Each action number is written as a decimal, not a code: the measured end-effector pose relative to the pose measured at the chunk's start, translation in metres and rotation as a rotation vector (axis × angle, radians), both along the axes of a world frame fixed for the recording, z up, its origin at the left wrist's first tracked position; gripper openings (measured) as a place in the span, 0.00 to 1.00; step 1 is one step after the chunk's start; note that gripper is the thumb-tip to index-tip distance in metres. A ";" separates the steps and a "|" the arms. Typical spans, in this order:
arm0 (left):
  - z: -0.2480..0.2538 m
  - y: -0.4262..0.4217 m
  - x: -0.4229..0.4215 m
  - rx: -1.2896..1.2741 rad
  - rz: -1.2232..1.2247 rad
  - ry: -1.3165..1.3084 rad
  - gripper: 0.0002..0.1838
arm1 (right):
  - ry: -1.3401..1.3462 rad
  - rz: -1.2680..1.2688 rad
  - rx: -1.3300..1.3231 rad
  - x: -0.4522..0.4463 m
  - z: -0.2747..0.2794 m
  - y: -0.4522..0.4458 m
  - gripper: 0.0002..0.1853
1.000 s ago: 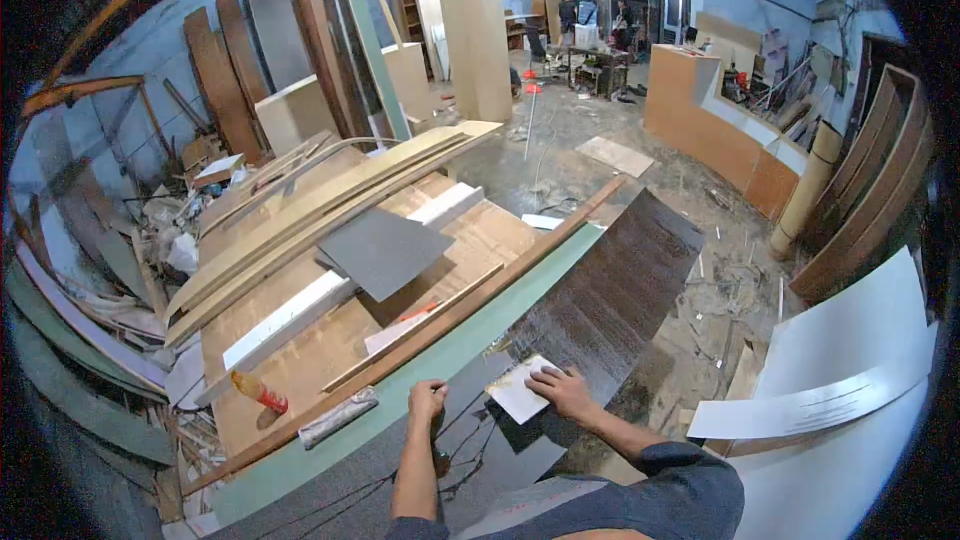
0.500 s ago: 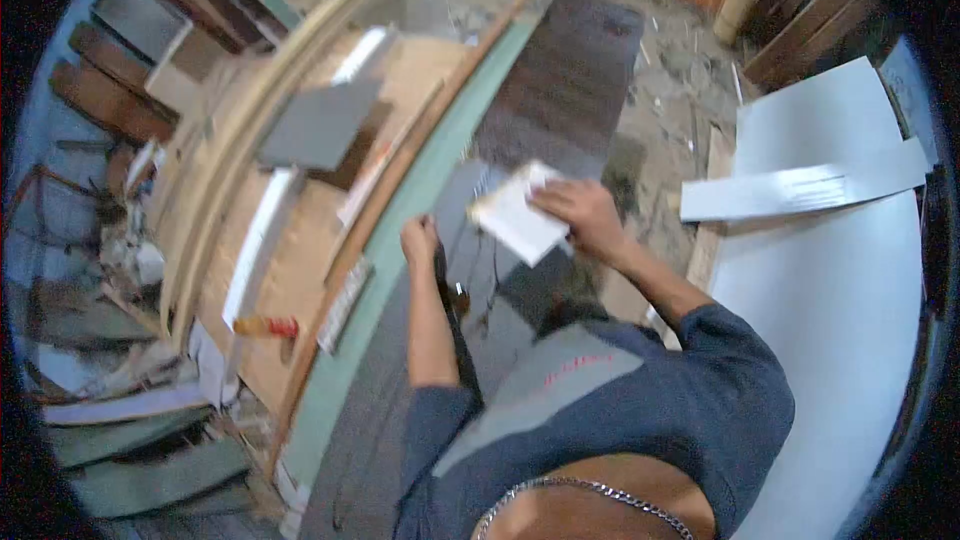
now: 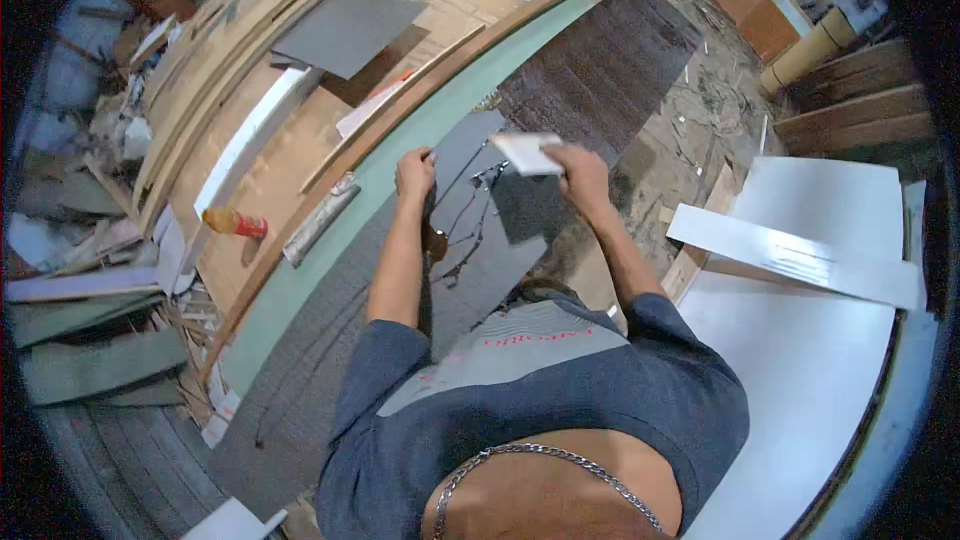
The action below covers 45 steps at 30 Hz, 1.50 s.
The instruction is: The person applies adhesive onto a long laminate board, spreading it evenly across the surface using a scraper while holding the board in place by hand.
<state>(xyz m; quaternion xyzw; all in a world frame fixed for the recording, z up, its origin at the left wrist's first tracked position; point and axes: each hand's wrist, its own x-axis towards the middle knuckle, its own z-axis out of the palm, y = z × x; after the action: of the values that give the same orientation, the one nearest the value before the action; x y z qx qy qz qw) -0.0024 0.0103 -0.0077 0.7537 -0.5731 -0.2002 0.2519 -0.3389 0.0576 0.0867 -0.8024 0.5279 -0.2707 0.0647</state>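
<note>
My right hand point(image 3: 583, 178) grips a flat white piece point(image 3: 530, 153), slightly blurred, above a long grey sheet point(image 3: 375, 280). Dark, wet-looking streaks point(image 3: 462, 252) run across the sheet close to that hand. Farther off, a dark brown, wet-looking area point(image 3: 600, 70) covers the surface. My left hand point(image 3: 416, 174) is closed in a fist at the sheet's far-left side. Something dark hangs below it, with a shiny brown spot point(image 3: 436, 243); what the fist holds is hidden.
A green strip point(image 3: 300, 315) and a wooden edge point(image 3: 400, 115) run along the left. Beyond lie a red-and-yellow bottle point(image 3: 235, 223), a loose grey board point(image 3: 350, 35) and white bars point(image 3: 255, 135). White panels point(image 3: 800, 360) stand at right, with a narrow white strip point(image 3: 790, 255) across them.
My right hand has moved forward with the white piece, which now appears flatter and more edge-on. The left fist has also moved forward. The camera view has turned and shifted.
</note>
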 end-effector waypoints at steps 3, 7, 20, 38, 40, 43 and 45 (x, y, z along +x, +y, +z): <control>-0.008 -0.005 0.001 -0.003 0.027 0.029 0.15 | 0.017 -0.025 -0.026 -0.003 0.003 -0.074 0.27; -0.011 0.003 0.000 -0.022 0.056 0.079 0.15 | 0.106 -0.007 -0.091 0.005 -0.009 -0.147 0.25; 0.010 0.012 -0.019 -0.011 0.138 -0.003 0.15 | 0.260 0.167 0.035 0.060 -0.025 -0.187 0.15; 0.011 0.009 -0.012 -0.025 0.150 0.085 0.13 | 0.321 0.204 0.165 0.055 -0.022 -0.209 0.15; 0.018 0.002 -0.010 0.004 0.151 0.091 0.14 | 0.360 0.224 0.127 0.053 -0.025 -0.213 0.15; 0.012 0.012 -0.014 0.101 0.176 0.171 0.13 | 0.335 0.267 0.102 0.049 -0.028 -0.215 0.15; 0.018 0.011 -0.017 -0.022 0.186 0.122 0.13 | 0.372 0.290 0.094 0.050 -0.020 -0.214 0.15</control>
<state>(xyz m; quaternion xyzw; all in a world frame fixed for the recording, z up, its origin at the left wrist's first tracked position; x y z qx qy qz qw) -0.0193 0.0215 0.0103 0.7872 -0.4866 -0.2149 0.3120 -0.2890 -0.1568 0.0669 -0.9021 0.4218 -0.0813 0.0419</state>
